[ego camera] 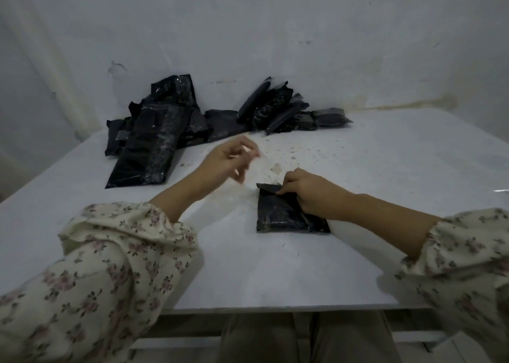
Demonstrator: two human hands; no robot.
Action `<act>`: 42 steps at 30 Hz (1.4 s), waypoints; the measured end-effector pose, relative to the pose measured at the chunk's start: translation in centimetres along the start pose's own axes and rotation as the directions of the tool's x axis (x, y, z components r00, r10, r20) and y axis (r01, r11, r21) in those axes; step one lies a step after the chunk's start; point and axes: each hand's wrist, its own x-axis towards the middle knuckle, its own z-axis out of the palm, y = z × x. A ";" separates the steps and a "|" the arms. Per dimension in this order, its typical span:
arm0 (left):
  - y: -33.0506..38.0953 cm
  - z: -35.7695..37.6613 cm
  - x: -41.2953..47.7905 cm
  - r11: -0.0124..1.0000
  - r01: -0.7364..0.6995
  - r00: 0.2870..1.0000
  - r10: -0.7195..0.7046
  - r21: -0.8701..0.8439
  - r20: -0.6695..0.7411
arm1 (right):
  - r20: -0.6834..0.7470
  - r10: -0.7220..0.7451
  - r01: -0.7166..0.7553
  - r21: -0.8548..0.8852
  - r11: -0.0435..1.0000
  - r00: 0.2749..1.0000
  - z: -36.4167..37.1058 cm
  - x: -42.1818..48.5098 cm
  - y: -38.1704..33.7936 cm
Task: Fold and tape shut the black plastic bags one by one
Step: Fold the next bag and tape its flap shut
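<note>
Black plastic bag (pixel 286 213) flat on table (pixel 385 169), right hand (pixel 305 194) pinching its folded top, left hand (pixel 228 160) raised, blurred, grip unclear

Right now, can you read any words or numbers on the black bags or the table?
None to read.
The black bag under the right hand shows only shiny plastic.
The piles of bags by the wall are too dark and blurred for any print.
The table has only stains.
</note>
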 end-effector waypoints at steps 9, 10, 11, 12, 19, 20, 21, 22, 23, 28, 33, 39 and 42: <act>-0.4 1.9 0.9 0.967 0.075 0.981 -0.115 0.244 0.155 | 0.326 0.359 -0.458 0.801 0.386 0.874 -3.4 -0.5 -0.5; -0.3 2.1 1.0 0.966 0.074 0.979 -0.117 0.248 0.166 | 0.330 0.369 -0.461 0.812 0.357 0.869 -3.4 -0.6 -0.6; -0.2 2.4 1.2 0.965 0.071 0.977 -0.118 0.251 0.178 | 0.325 0.387 -0.461 0.819 0.341 0.863 -3.3 -0.6 -0.7; -0.1 2.6 1.3 0.965 0.066 0.974 -0.117 0.255 0.192 | 0.310 0.408 -0.457 0.823 0.336 0.859 -3.2 -0.6 -0.9; -0.1 3.4 1.7 0.962 0.078 0.957 -0.146 0.261 0.249 | 0.184 0.472 -0.380 0.852 0.361 0.862 -2.0 -1.0 -0.9; -0.2 3.3 1.7 0.961 0.089 0.953 -0.159 0.262 0.259 | 0.183 0.477 -0.374 0.861 0.344 0.860 -1.9 -1.0 -0.9; -0.3 3.3 1.7 0.960 0.108 0.947 -0.178 0.257 0.269 | 0.185 0.483 -0.372 0.869 0.327 0.856 -1.8 -1.1 -0.8; -0.3 3.2 1.6 0.960 0.132 0.939 -0.201 0.246 0.280 | 0.185 0.490 -0.370 0.875 0.313 0.852 -1.7 -1.2 -0.8; -0.3 3.0 1.5 0.959 0.160 0.928 -0.227 0.235 0.295 | 0.184 0.498 -0.368 0.880 0.301 0.848 -1.7 -1.2 -0.8; 0.2 2.3 1.2 0.934 0.318 0.839 -0.357 0.162 0.410 | 0.185 0.549 -0.357 0.907 0.225 0.815 -1.8 -1.0 -1.0; -0.1 0.9 1.1 0.879 0.475 0.842 -0.447 -0.025 0.303 | 0.212 0.602 -0.326 0.942 0.085 0.770 -1.7 -1.4 -1.1; -1.7 -0.6 -0.3 0.895 0.439 0.894 -0.428 -0.075 0.130 | 0.187 0.644 -0.251 0.968 0.008 0.742 -1.3 -1.9 -1.3; -1.8 -0.5 -0.4 0.952 0.295 0.955 -0.294 -0.084 0.023 | 0.150 0.656 -0.246 0.968 0.055 0.740 -0.9 -2.0 -1.4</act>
